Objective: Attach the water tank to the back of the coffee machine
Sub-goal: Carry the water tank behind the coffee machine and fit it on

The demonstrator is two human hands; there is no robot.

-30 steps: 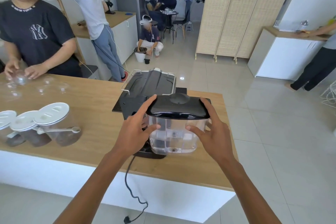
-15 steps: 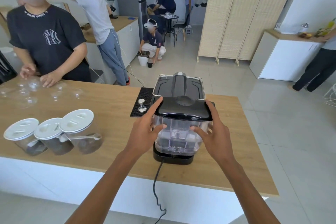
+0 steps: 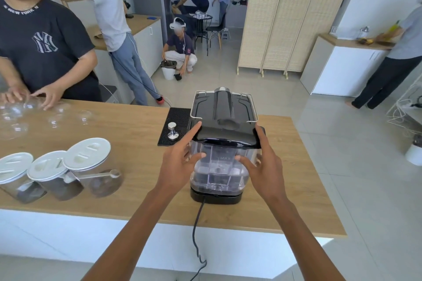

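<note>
Here the clear water tank [image 3: 219,166] stands upright against the back of the black coffee machine [image 3: 225,109], its dark lid [image 3: 226,132] level just below the machine's top. Both sit on the wooden bench [image 3: 137,134], near its front edge. The left hand [image 3: 180,162] is clamped on the tank's left side, index finger stretched up along the lid's edge and thumb pressed on the clear front wall. The right hand [image 3: 262,162] grips the right side in the same way, thumb on the front wall beside the faint MAX mark. Below the tank shows the machine's black base [image 3: 215,197], from which a dark power cord [image 3: 196,230] runs over the bench edge and down. To the left of the machine lies a black rubber mat [image 3: 180,116] carrying a metal tamper [image 3: 172,131]. Farther left stand three lidded jars [image 3: 57,171], a clear scoop [image 3: 100,174] leaning at the nearest one. Empty glasses [image 3: 54,118] sit at the far left, under another person's hands.
</note>
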